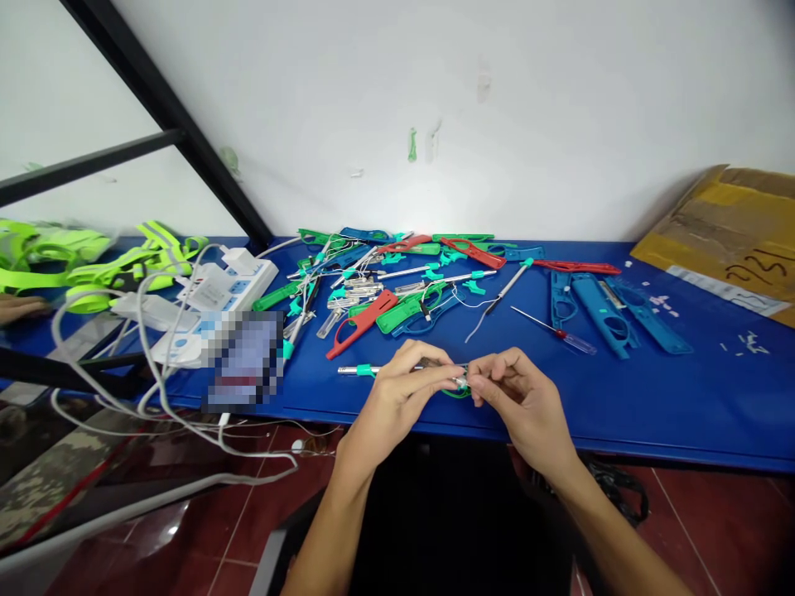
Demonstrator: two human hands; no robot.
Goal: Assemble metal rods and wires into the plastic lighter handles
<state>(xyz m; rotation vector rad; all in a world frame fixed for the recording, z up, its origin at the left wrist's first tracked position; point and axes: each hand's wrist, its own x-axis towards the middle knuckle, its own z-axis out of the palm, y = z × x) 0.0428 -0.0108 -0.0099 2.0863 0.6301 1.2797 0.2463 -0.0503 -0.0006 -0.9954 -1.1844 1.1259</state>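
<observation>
Near the front edge of the blue table, my left hand (401, 385) is closed, thumb and fingers pinching a small clear, shiny lighter part (461, 382). My right hand (525, 401) meets it from the other side, its thumb and index finger pressed together at that part; what they grip is mostly hidden. Beneath my hands lies a partly covered gas lighter, its metal tube (351, 371) with a teal collar pointing left. A bit of its green body (458, 392) shows between my fingers.
Behind my hands lies a pile of lighter shells, tubes and wires, including a red shell (366, 321). To the right are a screwdriver (575, 340), blue shells (602, 314) and a cardboard box (726, 228). A cabled power strip (242, 290) stands left; another person's hand (21, 308) is beyond.
</observation>
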